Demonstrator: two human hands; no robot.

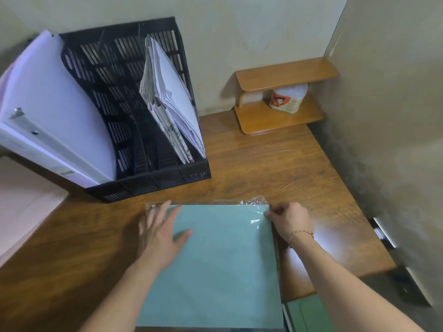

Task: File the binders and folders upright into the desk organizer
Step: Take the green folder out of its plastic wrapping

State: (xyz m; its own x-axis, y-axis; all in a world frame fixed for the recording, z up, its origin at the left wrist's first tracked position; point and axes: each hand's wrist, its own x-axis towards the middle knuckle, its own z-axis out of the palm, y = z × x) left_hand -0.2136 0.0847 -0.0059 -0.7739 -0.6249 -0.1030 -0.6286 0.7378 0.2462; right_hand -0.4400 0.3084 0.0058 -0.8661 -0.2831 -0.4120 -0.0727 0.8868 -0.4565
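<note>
A light green folder (223, 264) in a clear plastic sleeve lies flat on the wooden desk (275, 168) in front of me. My left hand (159, 232) rests flat on its far left corner, fingers spread. My right hand (288, 221) pinches the sleeve at the far right corner. The black slotted desk organizer (153, 183) stands at the back left. A white binder (55, 111) leans in its left slot and a sheaf of papers (167, 101) stands in its right slot. The middle slots hold nothing.
A small wooden two-tier shelf (285, 73) with a wrapped paper roll (287, 98) stands at the back right by the wall. A pink surface (24, 202) lies at the left. Another green folder (309, 315) pokes out below the desk's near right edge.
</note>
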